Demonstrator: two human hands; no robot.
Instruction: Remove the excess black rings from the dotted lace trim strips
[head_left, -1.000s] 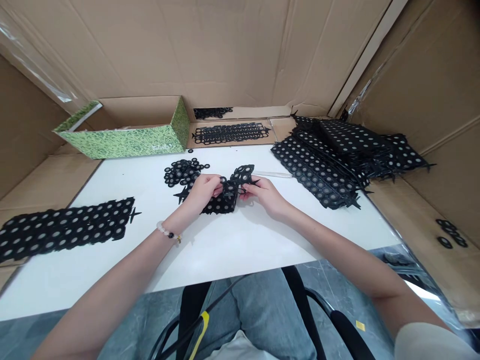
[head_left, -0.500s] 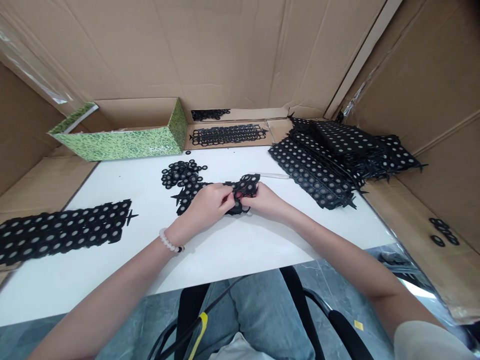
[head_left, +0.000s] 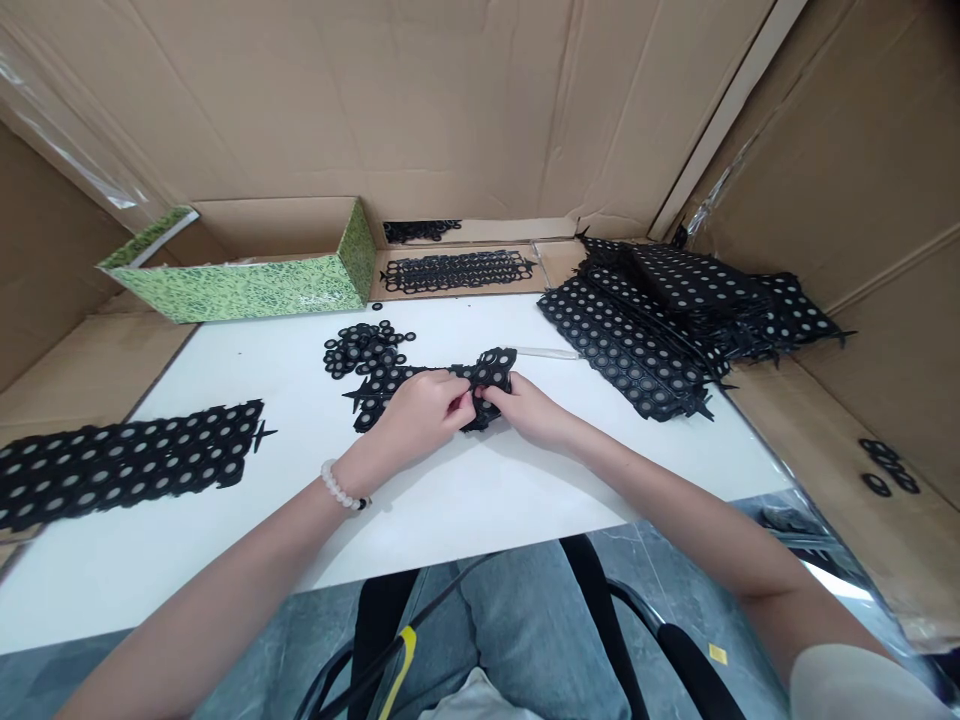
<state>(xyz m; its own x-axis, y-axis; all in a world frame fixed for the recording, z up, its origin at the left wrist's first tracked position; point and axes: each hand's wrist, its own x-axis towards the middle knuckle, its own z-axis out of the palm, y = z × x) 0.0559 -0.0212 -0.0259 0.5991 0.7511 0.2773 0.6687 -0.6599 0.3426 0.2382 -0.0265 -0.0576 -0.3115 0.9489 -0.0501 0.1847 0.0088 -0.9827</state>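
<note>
Black sheet [head_left: 495,372], dotted with pale discs, lies on our desk [head_left: 480,500], right end bent up. Our right hand [head_left: 534,408] pinches that edge, thumb in front; our left hand [head_left: 424,408] curls nearly closed over it, its grip unclear. We judge it light, floppy, tearable, best pinched at its edges.

The middle sheet [head_left: 375,385] is black with grey dots, the box [head_left: 262,291] speckled green, the table [head_left: 525,500] white.
</note>
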